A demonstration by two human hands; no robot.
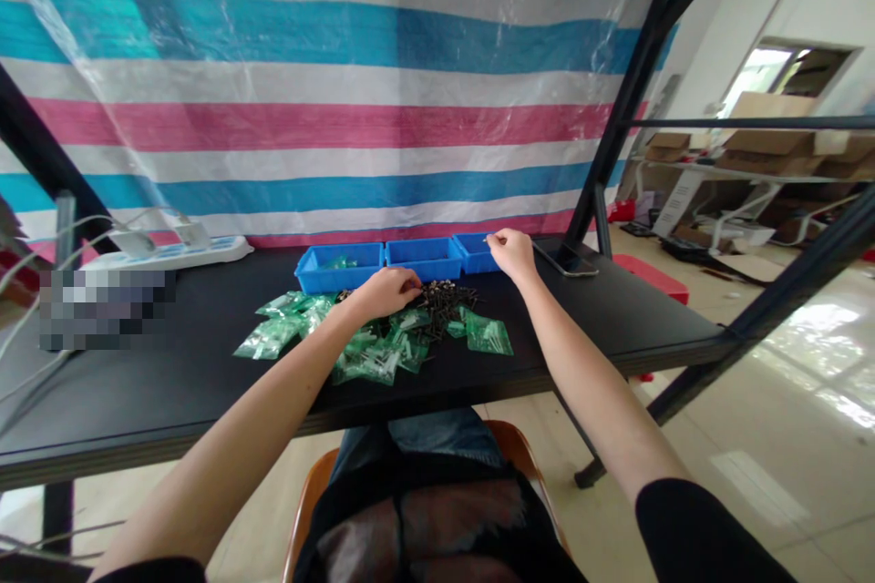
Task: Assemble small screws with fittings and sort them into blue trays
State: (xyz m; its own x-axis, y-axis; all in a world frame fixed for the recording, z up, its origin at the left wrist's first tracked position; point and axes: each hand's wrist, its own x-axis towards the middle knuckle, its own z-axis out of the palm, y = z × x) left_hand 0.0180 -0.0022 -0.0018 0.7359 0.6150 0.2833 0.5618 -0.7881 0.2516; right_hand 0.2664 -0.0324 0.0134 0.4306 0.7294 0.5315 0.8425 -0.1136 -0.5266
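My left hand [395, 291] is at the left side of a pile of dark screws [447, 305], its fingers pressed together; what they hold, if anything, is too small to make out. My right hand [509, 250] is over the right edge of the right blue bin [475, 252], its fingers pinched on something tiny I cannot make out. Small green-printed plastic bags [373, 357] with white pieces inside lie in front of the bins and around the screws. Another such bag [489, 333] lies to the right. The middle blue bin [424, 260] stands behind the screws.
The left blue bin [340, 269] has a green bag inside. A phone [571, 260] lies right of the bins. At the back left is a white power strip [205, 250] with plugs and cables. Black metal posts [605, 146] frame the table [225, 392]; striped sheeting hangs behind.
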